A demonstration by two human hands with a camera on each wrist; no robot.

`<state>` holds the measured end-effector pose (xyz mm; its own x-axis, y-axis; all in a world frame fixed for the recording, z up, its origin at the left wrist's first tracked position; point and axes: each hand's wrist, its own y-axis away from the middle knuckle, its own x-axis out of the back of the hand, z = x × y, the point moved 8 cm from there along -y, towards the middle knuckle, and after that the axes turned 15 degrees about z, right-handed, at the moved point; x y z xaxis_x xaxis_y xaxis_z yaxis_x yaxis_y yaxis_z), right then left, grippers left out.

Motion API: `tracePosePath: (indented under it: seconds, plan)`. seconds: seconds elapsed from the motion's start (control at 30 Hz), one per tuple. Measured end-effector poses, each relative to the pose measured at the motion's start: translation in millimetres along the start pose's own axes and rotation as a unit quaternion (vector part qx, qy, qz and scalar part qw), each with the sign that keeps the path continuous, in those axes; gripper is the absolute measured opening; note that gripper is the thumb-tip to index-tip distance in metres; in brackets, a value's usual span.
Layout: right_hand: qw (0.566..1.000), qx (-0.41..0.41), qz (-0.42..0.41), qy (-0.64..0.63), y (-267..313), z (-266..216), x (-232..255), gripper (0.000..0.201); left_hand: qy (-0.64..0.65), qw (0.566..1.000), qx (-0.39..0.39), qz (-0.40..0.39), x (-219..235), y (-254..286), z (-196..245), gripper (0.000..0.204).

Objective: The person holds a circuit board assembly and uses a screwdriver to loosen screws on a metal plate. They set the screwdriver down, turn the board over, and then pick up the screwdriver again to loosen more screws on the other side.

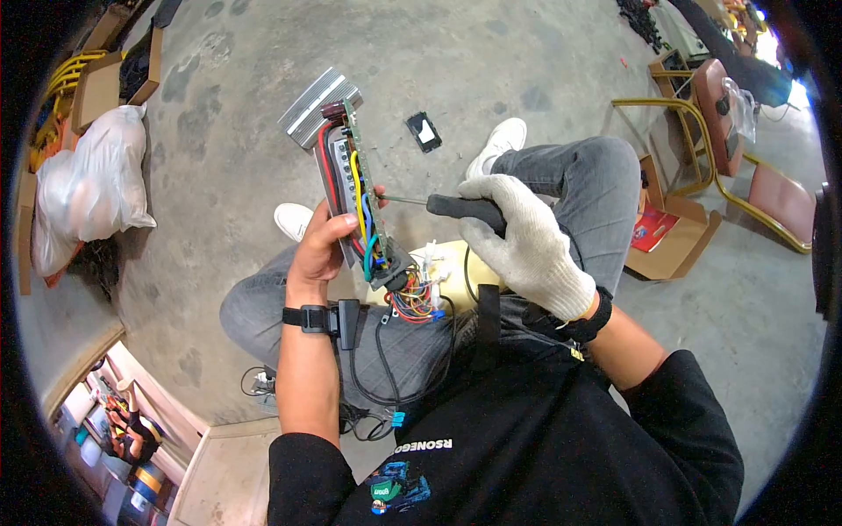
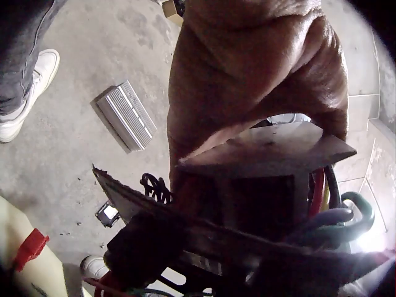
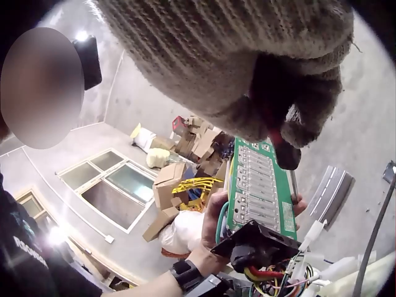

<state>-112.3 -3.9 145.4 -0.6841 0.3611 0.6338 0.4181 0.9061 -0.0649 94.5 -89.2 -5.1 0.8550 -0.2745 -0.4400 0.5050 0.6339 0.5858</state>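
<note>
Circuitry comes first: a long green circuit board [image 1: 355,188] with a row of grey components and thick red, yellow, blue and green wires is held upright over the person's lap, its lower end ending in a black connector block [image 1: 393,272] from which a bundle of thin coloured wires [image 1: 412,302] spills. The bare left hand [image 1: 320,245] grips the board from behind, thumb on the near edge and fingers [image 3: 213,219] curled round the back, so the board sits inside the closed grasp rather than beside it. The right hand [image 1: 526,241], in a white knitted glove, is wrapped tightly round the black handle of a screwdriver [image 1: 460,208], whose thin metal shaft runs leftward to meet the board just above the left thumb. Judging from that closeness, the tip could slip off and jab the bare thumb, or skid across the components and scratch them, if too much push is given while the board is only hand-held. The hanging wires could also snag on the wrist strap. Beyond the board, a ribbed silver aluminium housing [image 1: 317,107] lies on the grey concrete floor [image 1: 219,158], with a small black plate [image 1: 424,131] near it, white sneakers to either side, cardboard boxes and a white plastic sack [image 1: 83,188] further off.
</note>
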Motion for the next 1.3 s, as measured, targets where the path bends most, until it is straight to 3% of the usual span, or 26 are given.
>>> tracePosePath:
  seconds: [0.43,0.5,0.57,0.9,1.0,1.1,1.13,1.3]
  plan:
    - [1.0,0.012,0.004,0.021,-1,-3,-2,0.035,-0.005,1.0,-0.003,0.0,0,0,1,0.082]
    - [1.0,-0.026,-0.014,0.008,0,-1,-5,0.035,-0.003,1.0,-0.005,-0.001,0,1,3,0.083]
    - [1.0,-0.019,-0.011,0.015,0,0,-5,0.035,0.017,1.0,-0.003,-0.003,-5,2,7,0.073]
    - [0.999,-0.021,0.032,0.004,-6,10,13,0.034,0.001,1.0,-0.012,0.001,1,-2,2,0.082]
    - [0.999,-0.012,0.039,0.004,-11,1,27,0.033,-0.006,0.999,-0.018,0.03,16,-9,-7,0.073]
    - [0.996,-0.089,0.029,-0.008,-12,-8,45,0.031,-0.049,0.994,-0.004,0.098,23,-16,-12,0.045]
    - [0.992,-0.119,0.026,-0.027,-12,-14,49,0.031,-0.027,0.987,-0.003,0.156,22,-15,-10,0.039]
    - [0.999,-0.021,-0.015,0.034,-7,-58,64,0.032,-0.061,0.982,-0.025,0.178,23,-18,-10,0.031]
